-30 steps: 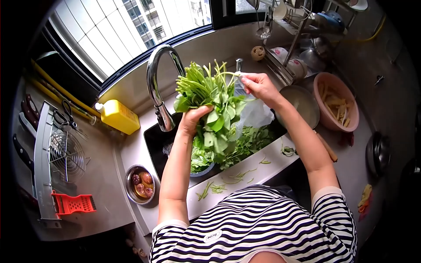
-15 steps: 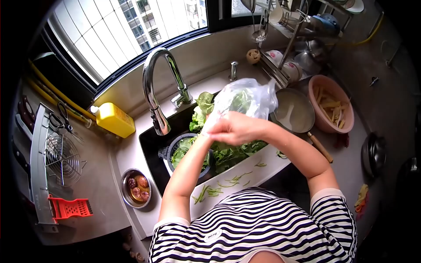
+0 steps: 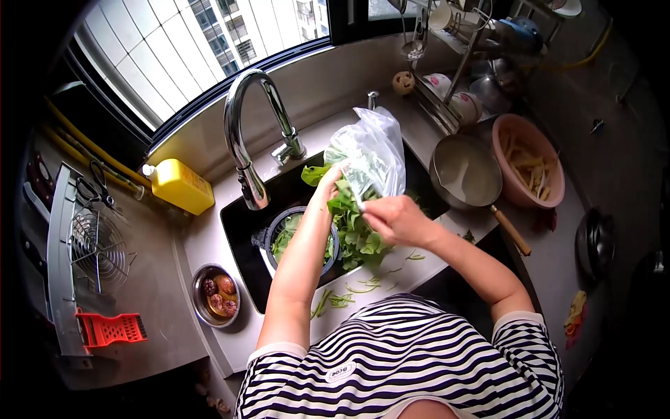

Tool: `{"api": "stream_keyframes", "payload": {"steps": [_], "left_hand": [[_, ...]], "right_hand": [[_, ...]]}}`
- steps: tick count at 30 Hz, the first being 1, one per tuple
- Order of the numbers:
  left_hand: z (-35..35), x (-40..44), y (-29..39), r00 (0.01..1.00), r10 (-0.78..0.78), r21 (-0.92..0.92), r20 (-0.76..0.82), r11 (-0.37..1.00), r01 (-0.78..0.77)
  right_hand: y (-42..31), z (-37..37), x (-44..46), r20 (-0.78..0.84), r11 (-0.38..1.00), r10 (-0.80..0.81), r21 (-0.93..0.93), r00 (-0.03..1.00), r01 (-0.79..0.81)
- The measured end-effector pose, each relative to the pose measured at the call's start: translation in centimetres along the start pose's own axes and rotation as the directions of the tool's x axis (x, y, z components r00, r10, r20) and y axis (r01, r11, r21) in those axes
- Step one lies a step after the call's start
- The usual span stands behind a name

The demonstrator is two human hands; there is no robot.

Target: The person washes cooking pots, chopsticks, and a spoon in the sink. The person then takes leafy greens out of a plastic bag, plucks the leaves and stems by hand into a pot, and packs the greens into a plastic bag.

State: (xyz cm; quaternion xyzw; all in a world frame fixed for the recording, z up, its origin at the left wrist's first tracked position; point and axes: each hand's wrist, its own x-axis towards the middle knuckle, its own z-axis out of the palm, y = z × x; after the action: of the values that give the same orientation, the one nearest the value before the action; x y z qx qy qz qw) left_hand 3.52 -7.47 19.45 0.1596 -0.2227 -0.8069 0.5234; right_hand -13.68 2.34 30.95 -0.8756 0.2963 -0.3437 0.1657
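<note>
A clear plastic bag [image 3: 373,150] is tilted over the black sink [image 3: 244,269], with leafy greens [image 3: 363,234] at its mouth and more below. My right hand [image 3: 399,220] is closed in a pinch on the bag's lower edge. At the bag's left side, my left hand [image 3: 328,187] grips it, its fingertips partly hidden by plastic and leaves. A single leaf [image 3: 315,174] sticks out left of that hand. Below my left forearm stands a round colander [image 3: 279,218] holding more greens.
The faucet [image 3: 244,140] arches over the sink's back left. A pan [image 3: 464,171] and a pink basin [image 3: 555,174] of pale strips stand right. At left are a yellow bottle [image 3: 183,187] and a metal bowl [image 3: 197,311]. Green scraps [image 3: 342,302] lie on the front ledge.
My right hand has moved down and right from over my left wrist to the bag's edge. The bag has shifted left and up; the greens at its mouth are exposed.
</note>
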Motion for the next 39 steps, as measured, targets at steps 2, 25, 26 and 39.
{"api": "stream_keyframes", "payload": {"steps": [2, 25, 26, 39], "left_hand": [[0.6, 2.5, -0.7, 0.993, -0.115, -0.102, -0.033, 0.989, 0.111], [5.1, -3.1, 0.4, 0.938, -0.253, 0.737, -0.236, 0.583, 0.343], [4.2, -3.2, -1.4, 0.985, -0.11, 0.952, -0.133, 0.262, 0.158], [6.1, 0.9, -1.9, 0.947, -0.32, 0.824, 0.005, 0.538, 0.177]], "right_hand": [[-3.1, 1.7, -0.3, 0.024, 0.975, -0.032, 0.219, 0.999, 0.026], [6.0, -1.6, 4.0, 0.362, -0.039, 0.602, 0.903, 0.712, -0.427], [5.6, -1.2, 4.3, 0.358, -0.008, 0.597, 0.898, 0.718, -0.441], [1.2, -2.3, 3.7, 0.396, -0.007, 0.308, 0.91, 0.865, -0.414]]}}
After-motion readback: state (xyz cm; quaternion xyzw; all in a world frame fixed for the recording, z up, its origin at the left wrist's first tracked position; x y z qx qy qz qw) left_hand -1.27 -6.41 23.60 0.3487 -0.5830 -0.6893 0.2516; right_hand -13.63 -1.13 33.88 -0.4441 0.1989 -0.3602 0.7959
